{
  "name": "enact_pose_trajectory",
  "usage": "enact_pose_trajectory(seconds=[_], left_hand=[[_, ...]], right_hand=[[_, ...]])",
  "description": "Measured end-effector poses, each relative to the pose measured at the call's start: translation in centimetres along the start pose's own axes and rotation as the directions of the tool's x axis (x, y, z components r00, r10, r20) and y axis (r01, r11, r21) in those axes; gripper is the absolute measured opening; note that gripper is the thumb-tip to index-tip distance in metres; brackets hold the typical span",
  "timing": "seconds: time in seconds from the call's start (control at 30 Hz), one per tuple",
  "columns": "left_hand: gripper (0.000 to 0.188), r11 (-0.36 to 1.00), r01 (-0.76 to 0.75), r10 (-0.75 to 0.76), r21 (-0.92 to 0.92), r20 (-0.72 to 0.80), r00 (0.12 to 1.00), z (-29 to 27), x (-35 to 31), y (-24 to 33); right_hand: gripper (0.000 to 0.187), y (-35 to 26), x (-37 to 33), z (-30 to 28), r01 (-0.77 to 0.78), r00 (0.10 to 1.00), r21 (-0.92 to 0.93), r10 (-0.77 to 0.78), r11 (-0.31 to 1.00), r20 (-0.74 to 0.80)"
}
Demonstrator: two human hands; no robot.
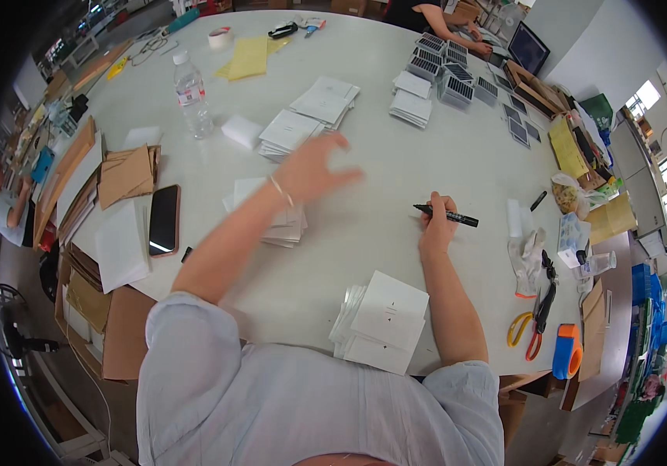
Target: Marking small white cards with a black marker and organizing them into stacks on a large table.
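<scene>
Over the middle of the table, my left hand (314,171) is slightly blurred, its fingers spread and nothing in them. It is near a white stack of flat square cards or sleeves (290,130), with another such stack (327,101) just behind. Under my left wrist lies a smaller white pile (283,229), partly hidden by the arm. My right hand (438,224) grips a black marker pen (461,220), held sideways with its tip pointing left. Close to my body, a fanned white pile (388,314) with small printed marks lies at the table edge.
A water bottle (191,97), a phone (165,220) and cardboard pieces (126,177) are on the left. Scissors (537,322), a blue-orange tape dispenser (567,351) and a glove (526,260) lie right. Dark-panelled boxes (455,89) stand at the back, near another person's arm (446,31).
</scene>
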State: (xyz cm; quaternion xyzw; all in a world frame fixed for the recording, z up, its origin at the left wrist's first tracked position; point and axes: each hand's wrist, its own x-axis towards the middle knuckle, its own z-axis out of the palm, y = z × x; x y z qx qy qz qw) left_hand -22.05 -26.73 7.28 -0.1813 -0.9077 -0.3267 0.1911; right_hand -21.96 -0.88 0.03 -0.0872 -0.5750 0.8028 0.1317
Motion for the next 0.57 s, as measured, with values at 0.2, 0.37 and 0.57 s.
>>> enact_pose_trajectory(seconds=[0.2, 0.37, 0.57], left_hand=[[0.087, 0.842, 0.525, -0.535, 0.123, 0.066, 0.842, -3.1, 4.1, -14.0], [0.091, 0.722, 0.691, -0.687, 0.007, 0.122, 0.717, -2.9, 5.0, -14.5], [0.095, 0.661, 0.609, -0.746, 0.438, 0.295, 0.597, -2.3, 7.0, -13.6]], right_hand=[[0.025, 0.1, -0.4, 0.4, -0.054, 0.998, 0.009, 0.053, 0.999, 0.023], [0.026, -0.4, -0.5, 0.0, -0.054, 0.998, 0.024, 0.053, 0.998, 0.019], [0.025, -0.5, -0.4, 0.2, -0.068, 0.997, 0.029, 0.067, 0.997, 0.04]])
